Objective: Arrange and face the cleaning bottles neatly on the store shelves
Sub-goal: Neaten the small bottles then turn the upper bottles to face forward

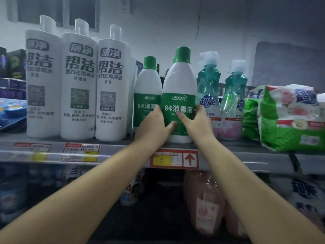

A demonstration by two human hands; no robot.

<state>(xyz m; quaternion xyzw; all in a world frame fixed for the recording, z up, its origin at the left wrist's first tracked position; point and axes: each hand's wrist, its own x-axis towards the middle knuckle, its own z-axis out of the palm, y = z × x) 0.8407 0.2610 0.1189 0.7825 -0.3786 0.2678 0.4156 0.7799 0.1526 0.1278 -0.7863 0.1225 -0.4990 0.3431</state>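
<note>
We clasp the front 84 disinfectant bottle (178,95) at the shelf (123,152) edge, left hand (154,124) and right hand (195,122) curled around it, label forward. Left of it, a twin bottle (146,88) and three toilet-cleaner bottles (79,81) look faced; right of it, the teal detergent bottles (219,95) probably remain.
</note>
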